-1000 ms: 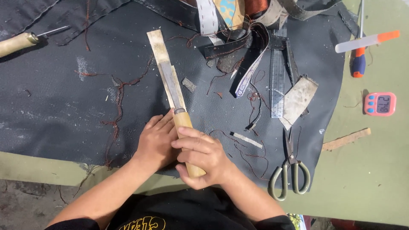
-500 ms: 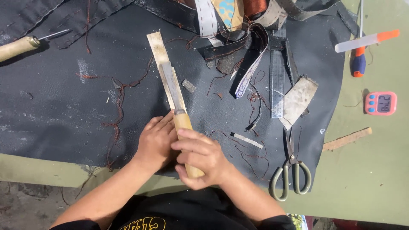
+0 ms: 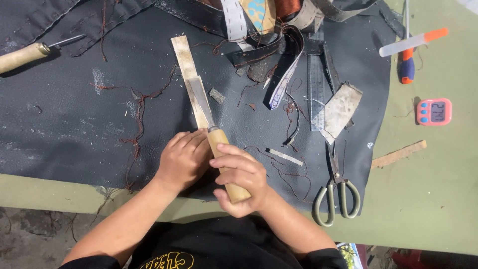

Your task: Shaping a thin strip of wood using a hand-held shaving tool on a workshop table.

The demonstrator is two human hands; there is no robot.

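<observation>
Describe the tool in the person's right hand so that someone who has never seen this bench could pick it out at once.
Start at the dark leather sheet covering the green table. Near its front edge, the right hand grips a pale wooden-handled knife, its flat metal blade lying on a light strip that the left hand pins down. The other wooden-handled tool lies untouched at far left.

Green table [image 3: 438,199] under dark leather sheet [image 3: 64,124]
</observation>
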